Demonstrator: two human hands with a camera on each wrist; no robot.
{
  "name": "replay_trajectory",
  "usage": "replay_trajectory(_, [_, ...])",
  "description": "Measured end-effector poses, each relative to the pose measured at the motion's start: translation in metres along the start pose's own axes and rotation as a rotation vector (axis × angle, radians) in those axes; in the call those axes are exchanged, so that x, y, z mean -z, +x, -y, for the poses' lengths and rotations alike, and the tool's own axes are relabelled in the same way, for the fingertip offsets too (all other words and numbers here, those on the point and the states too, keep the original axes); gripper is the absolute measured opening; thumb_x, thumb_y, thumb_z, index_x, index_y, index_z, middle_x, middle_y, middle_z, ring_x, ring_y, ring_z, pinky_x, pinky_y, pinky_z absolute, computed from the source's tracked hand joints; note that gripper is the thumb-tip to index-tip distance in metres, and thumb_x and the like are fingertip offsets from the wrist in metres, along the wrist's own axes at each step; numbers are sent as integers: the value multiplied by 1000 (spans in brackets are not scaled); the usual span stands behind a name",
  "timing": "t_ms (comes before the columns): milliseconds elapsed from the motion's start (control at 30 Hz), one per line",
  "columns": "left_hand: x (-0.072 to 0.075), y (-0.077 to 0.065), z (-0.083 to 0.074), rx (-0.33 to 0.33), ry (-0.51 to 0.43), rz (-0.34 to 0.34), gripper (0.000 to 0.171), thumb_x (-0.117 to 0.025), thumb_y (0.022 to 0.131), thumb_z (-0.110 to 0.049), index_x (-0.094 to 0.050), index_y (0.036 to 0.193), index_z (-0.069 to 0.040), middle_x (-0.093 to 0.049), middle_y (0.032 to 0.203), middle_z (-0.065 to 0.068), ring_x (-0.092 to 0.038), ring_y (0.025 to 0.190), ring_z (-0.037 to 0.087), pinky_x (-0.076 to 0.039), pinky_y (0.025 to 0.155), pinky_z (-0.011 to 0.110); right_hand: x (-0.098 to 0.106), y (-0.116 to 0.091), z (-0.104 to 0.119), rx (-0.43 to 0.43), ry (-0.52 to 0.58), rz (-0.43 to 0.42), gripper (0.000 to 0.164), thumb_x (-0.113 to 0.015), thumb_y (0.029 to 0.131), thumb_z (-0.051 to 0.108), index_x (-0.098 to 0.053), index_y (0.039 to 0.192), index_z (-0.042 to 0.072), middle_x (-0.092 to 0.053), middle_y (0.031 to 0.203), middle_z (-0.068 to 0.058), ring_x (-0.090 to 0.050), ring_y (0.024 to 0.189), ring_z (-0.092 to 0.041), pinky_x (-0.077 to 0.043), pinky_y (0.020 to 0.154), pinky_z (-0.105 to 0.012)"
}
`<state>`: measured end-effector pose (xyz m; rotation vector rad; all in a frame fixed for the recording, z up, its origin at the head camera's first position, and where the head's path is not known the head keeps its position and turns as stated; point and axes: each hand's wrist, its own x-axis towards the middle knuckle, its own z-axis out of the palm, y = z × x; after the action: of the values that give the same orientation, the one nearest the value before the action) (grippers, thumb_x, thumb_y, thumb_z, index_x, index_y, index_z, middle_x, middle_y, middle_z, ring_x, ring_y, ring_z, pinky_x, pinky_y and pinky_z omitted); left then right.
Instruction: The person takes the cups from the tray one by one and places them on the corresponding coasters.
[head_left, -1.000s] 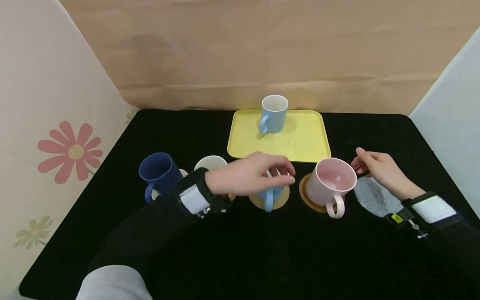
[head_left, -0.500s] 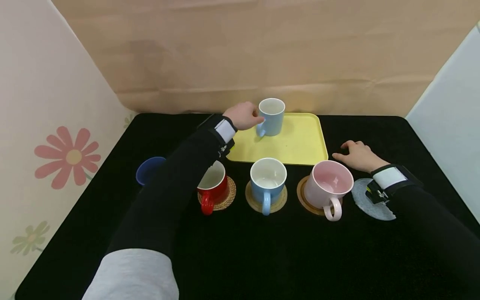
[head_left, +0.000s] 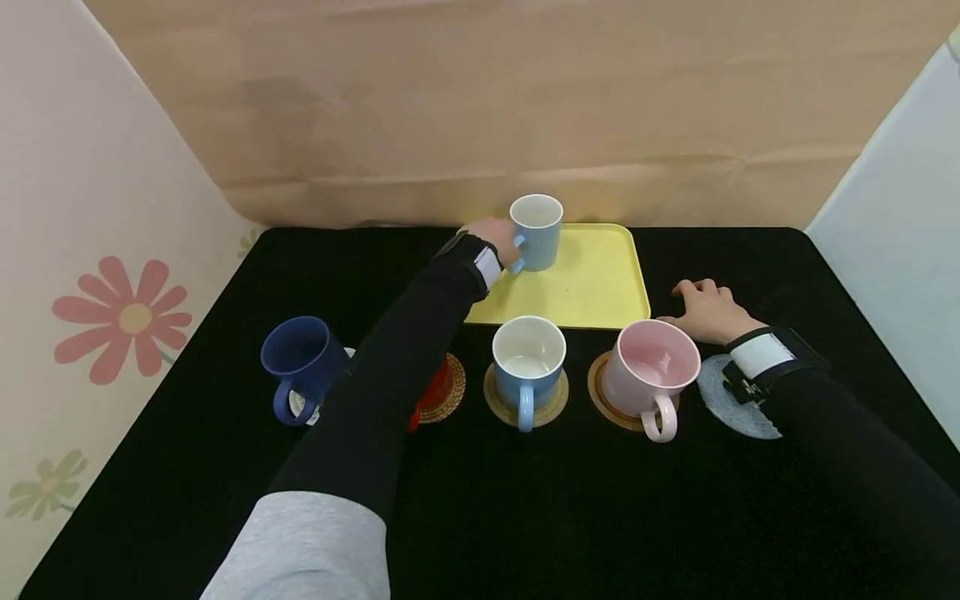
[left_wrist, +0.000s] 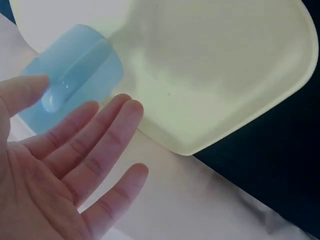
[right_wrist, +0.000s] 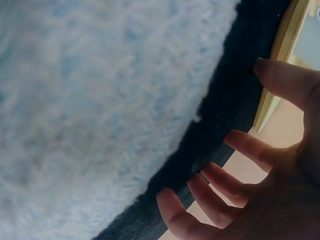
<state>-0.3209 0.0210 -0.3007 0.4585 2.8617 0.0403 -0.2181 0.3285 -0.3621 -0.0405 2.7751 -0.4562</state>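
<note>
A light blue mug (head_left: 543, 243) with a white inside stands upright at the back left of the yellow tray (head_left: 600, 287). My left hand (head_left: 495, 237) is at its handle, which points left and toward me. In the left wrist view the thumb and fingers spread apart on either side of the handle (left_wrist: 54, 97), not closed round it. My right hand (head_left: 708, 313) hovers low over the black table between the tray and a grey-blue felt coaster (head_left: 738, 408). Its fingers are loosely bent, with nothing between them, as the right wrist view shows.
A row of mugs stands in front: dark blue (head_left: 303, 367), red (head_left: 433, 387) mostly hidden by my left sleeve, blue (head_left: 528, 375) and pink (head_left: 637, 383). Each sits on a round coaster. A brown paper backdrop (head_left: 375, 108) rises behind the table.
My left hand has reached from above the front blue mug back to the tray mug's handle. My right hand has shifted slightly left and away from me, past the felt coaster.
</note>
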Motion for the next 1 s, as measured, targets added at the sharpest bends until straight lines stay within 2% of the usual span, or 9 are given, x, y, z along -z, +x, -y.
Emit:
replay_trajectory(167, [-7, 4, -1, 14, 19, 28, 27, -57, 93, -23, -64, 115, -9, -64, 121, 6, -59, 106, 20, -48, 86, 38, 0, -1, 5, 3, -6, -1, 71, -61, 91, 41, -35, 132, -11, -24, 131, -43, -26, 115, -59, -37, 86, -71])
replay_trajectory(333, [-9, 3, -4, -4, 34, 19, 23, -57, 94, -18, -66, 111, -6, -65, 118, 8, -60, 104, 20, -48, 87, 34, 0, -1, 6, 2, -10, 1, 71, -60, 91, 42, -36, 132, -10, -24, 131, -43, -27, 114, -59, -37, 85, -71])
replay_trajectory(633, [-12, 0, -10, -80, -55, -8, 22, -58, 90, -13, -65, 108, 0, -65, 113, 10, -59, 100, 22, -45, 89, 31, 0, -3, 8, 13, -19, -19, 69, -62, 90, 38, -37, 130, -12, -26, 130, -44, -27, 115, -61, -35, 89, -72])
replay_trajectory(733, [-13, -3, -12, -91, -95, -13, 21, -57, 91, -12, -65, 106, 0, -66, 108, 11, -58, 90, 21, -46, 81, 28, 0, -3, 8, 11, -19, -23, 69, -62, 90, 38, -37, 130, -12, -26, 130, -44, -26, 115, -60, -35, 89, -72])
replay_trajectory(867, [-13, -10, -18, -94, -178, 11, 25, -56, 90, -8, -61, 112, 1, -66, 105, 11, -58, 72, 18, -47, 63, 24, -1, -3, 7, 6, -20, -26, 70, -62, 90, 39, -36, 131, -11, -25, 131, -43, -26, 116, -60, -34, 89, -71])
replay_trajectory(1000, [-15, -14, -25, -109, -247, 40, 35, -57, 91, -6, -55, 125, 0, -63, 115, 12, -57, 68, 16, -48, 56, 22, -2, -3, 6, 1, -14, -24, 70, -62, 90, 39, -36, 131, -11, -24, 131, -43, -25, 116, -60, -34, 90, -72])
